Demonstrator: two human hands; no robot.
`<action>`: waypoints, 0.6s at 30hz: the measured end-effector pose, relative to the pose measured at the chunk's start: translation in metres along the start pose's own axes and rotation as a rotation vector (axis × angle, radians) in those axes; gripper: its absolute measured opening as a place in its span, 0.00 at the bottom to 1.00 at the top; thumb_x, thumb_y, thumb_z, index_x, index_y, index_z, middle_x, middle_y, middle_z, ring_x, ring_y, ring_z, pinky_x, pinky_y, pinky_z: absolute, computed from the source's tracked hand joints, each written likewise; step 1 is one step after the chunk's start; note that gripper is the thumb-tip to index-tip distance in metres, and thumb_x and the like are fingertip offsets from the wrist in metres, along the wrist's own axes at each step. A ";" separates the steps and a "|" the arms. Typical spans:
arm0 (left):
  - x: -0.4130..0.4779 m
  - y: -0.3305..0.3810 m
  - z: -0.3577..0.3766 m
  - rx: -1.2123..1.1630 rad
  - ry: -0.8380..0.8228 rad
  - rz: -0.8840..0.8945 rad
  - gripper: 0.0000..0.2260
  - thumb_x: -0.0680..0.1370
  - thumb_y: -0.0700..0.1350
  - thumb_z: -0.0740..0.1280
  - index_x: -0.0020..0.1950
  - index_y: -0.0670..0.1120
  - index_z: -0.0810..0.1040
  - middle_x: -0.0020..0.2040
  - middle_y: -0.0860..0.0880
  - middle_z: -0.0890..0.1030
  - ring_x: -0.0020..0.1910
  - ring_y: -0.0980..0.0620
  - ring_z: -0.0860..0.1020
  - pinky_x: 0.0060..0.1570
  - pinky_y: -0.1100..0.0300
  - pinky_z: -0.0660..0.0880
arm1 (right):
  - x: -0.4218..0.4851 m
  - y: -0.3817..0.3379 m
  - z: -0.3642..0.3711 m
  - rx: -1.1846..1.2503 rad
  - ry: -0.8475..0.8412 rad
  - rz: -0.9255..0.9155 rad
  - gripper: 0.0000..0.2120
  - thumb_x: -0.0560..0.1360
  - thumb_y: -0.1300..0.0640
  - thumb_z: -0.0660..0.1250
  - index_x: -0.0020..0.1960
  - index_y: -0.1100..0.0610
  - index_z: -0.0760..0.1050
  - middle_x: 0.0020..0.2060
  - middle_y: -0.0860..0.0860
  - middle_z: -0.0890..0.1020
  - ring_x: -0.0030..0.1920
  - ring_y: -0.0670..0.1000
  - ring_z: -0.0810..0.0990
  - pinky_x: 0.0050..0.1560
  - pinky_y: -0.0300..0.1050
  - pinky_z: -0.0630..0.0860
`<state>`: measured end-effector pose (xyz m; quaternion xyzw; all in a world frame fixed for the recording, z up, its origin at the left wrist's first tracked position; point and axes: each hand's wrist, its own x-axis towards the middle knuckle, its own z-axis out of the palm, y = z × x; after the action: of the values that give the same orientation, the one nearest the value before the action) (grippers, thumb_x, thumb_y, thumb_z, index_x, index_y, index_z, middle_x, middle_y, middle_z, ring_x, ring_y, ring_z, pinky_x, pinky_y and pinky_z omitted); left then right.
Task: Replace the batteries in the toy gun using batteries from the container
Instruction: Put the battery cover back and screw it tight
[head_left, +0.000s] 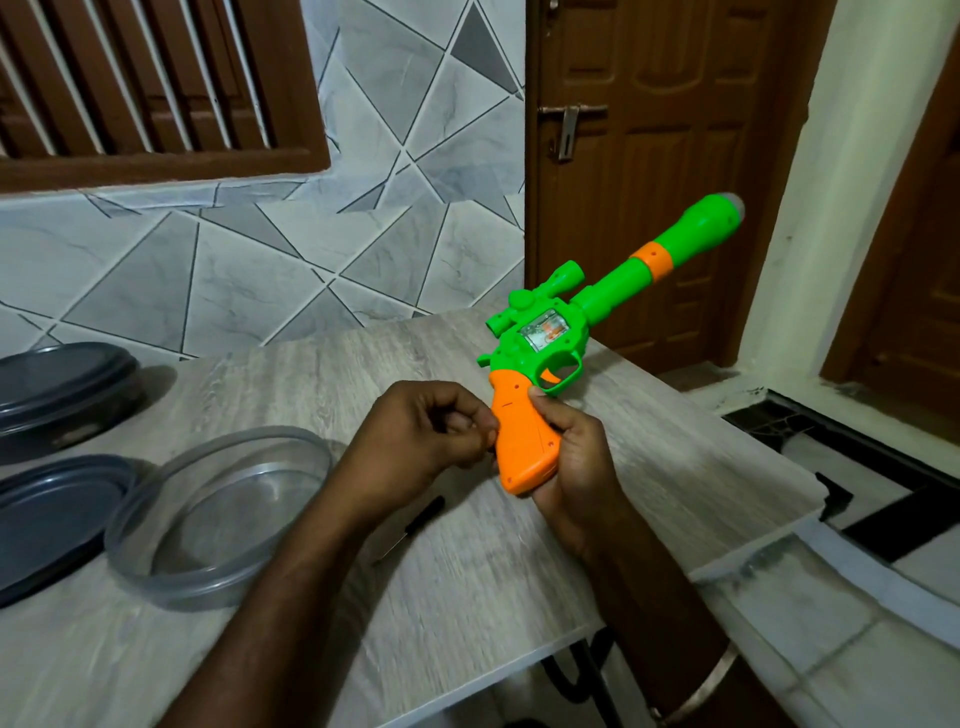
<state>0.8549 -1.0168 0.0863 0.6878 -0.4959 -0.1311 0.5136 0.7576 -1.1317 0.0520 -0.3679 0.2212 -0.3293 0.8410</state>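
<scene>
The 2 forearms extended forward, converging. Right hand (569, 452) wrapped the toy gun (524, 441) handle from beneath; left hand (426, 431), fingers curled, pinched at the handle's rear edge.

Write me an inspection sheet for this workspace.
Surface: grey wood-grain table.
Job's things: toy gun held above table; clear container open, no batteries visible inside.
Clutter: grey lid, closed dark container, screwdriver lying on table.
Hands: right hand grips the gun's orange grip; left hand fingers curled at the grip's edge, hold unclear.
Cables: dark curved shape under table edge, unclear.
Surroundings: tiled wall, brown door, louvred window.
</scene>
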 end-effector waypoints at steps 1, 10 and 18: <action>0.000 0.000 0.000 -0.075 -0.005 -0.041 0.07 0.73 0.27 0.72 0.46 0.36 0.85 0.34 0.44 0.84 0.33 0.52 0.79 0.37 0.61 0.77 | 0.001 0.000 -0.001 -0.015 -0.004 -0.007 0.21 0.81 0.54 0.61 0.70 0.62 0.72 0.62 0.67 0.79 0.59 0.66 0.79 0.63 0.62 0.74; -0.002 0.004 0.000 -0.505 0.012 -0.355 0.04 0.74 0.28 0.71 0.47 0.34 0.80 0.37 0.38 0.83 0.30 0.50 0.80 0.31 0.64 0.79 | -0.004 -0.002 -0.002 -0.053 -0.086 -0.008 0.21 0.82 0.53 0.58 0.71 0.63 0.71 0.49 0.61 0.83 0.42 0.56 0.82 0.46 0.51 0.76; 0.000 0.004 0.000 -0.500 0.007 -0.407 0.05 0.73 0.29 0.73 0.45 0.36 0.80 0.37 0.38 0.83 0.31 0.48 0.79 0.31 0.64 0.79 | -0.007 -0.001 0.001 -0.064 -0.087 -0.005 0.22 0.82 0.54 0.58 0.71 0.65 0.70 0.53 0.64 0.82 0.45 0.57 0.82 0.47 0.51 0.77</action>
<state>0.8529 -1.0162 0.0894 0.6258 -0.2989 -0.3463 0.6317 0.7528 -1.1273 0.0545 -0.4090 0.1938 -0.3077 0.8370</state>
